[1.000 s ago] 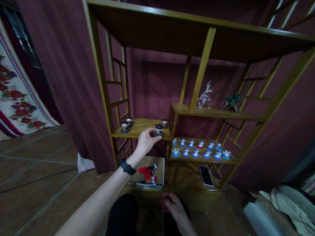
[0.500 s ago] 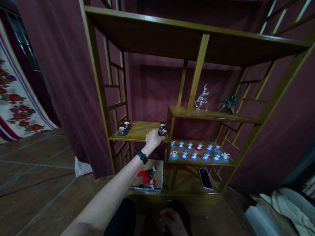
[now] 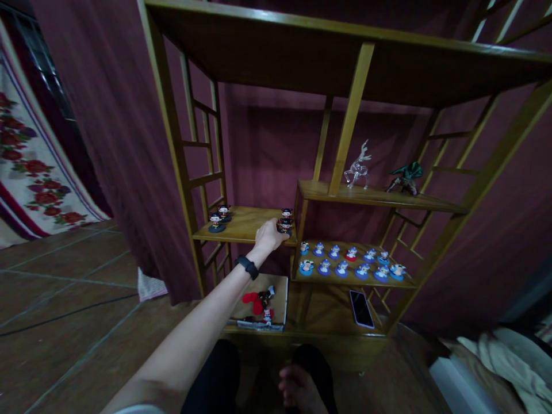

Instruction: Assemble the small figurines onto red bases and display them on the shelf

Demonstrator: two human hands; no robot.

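My left hand, with a dark band at the wrist, reaches to the right end of the left wooden shelf. Its fingers are closed on a small black-haired doll figurine with a dark round base. Just behind that one stands a similar figurine. Two more of this kind, a front one and a rear one, stand at the shelf's left end. Low over my lap, my right hand is loosely closed in dim light; no object shows in it.
An open box with red and black figures lies below my left arm. Several blue-and-white figurines stand in two rows on the right shelf, a phone beneath. Above are a clear deer figure and a green-caped figure.
The front right figurine, tilted in my left fingers before, now stands more upright and faces forward on the shelf. My left hand is still at it. The view has shifted slightly.
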